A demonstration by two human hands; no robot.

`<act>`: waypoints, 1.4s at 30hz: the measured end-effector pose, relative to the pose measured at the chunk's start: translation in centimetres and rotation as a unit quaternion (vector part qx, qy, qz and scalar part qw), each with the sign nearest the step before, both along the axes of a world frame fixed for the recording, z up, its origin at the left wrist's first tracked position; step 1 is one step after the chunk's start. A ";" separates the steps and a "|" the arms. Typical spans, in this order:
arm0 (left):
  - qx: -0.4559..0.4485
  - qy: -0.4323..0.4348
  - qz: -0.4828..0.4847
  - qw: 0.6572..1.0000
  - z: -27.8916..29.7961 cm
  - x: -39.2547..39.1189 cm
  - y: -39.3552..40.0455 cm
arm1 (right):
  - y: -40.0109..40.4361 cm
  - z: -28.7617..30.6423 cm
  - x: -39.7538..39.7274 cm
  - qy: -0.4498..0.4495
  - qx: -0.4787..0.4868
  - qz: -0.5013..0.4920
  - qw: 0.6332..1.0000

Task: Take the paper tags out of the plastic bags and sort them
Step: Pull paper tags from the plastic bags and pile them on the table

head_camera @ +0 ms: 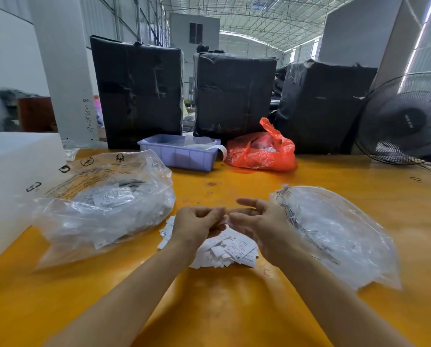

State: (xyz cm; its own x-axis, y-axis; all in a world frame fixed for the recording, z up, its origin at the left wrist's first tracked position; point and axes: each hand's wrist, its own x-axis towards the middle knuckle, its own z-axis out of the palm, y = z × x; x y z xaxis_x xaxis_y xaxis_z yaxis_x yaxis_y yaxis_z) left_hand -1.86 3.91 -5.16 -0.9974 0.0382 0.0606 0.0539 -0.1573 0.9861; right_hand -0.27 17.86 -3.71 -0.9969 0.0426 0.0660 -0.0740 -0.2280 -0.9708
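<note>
The left hand (197, 222) is curled, its fingertips drawn in toward the thumb; they seem to pinch something small and pale where the two hands meet, but blur hides what it is. The right hand (258, 221) sits just beside it, fingers loosely bent and spread, the index reaching out over the left fingertips; I cannot tell whether it holds anything.

Directly under both hands lies a heap of white tags (230, 249) on the orange tabletop (222, 309), spilling out on the near side of the wrists and to the left of the left wrist.

Just right of the right hand, touching its back, lies a flat clear bag (339, 236) with a dark strip along its near edge. Left of the left hand sits a bulging full bag (104, 204) with more tags showing through the plastic. Past that, at the far left, stands a white box (11, 181).

Beyond the hands, well apart from them, a lilac bin (178, 152) stands with a red bag (262, 151) just beside it on the right. Behind these rise three black parcels (234, 96). Far to the right of the right hand stands a fan (407, 118).
</note>
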 end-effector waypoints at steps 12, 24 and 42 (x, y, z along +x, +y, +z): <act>0.029 0.005 0.021 0.999 0.2 -0.2 -0.3 | 0.2 -0.3 -0.1 -0.032 0.004 -0.001 0.999; -0.053 0.014 -0.101 0.993 0.5 0.0 -1.0 | 0.2 -0.2 0.3 0.041 0.146 0.016 0.988; 0.093 -0.057 0.026 0.994 0.3 -0.8 -1.4 | 2.2 -0.6 -0.9 -0.039 0.556 0.052 0.828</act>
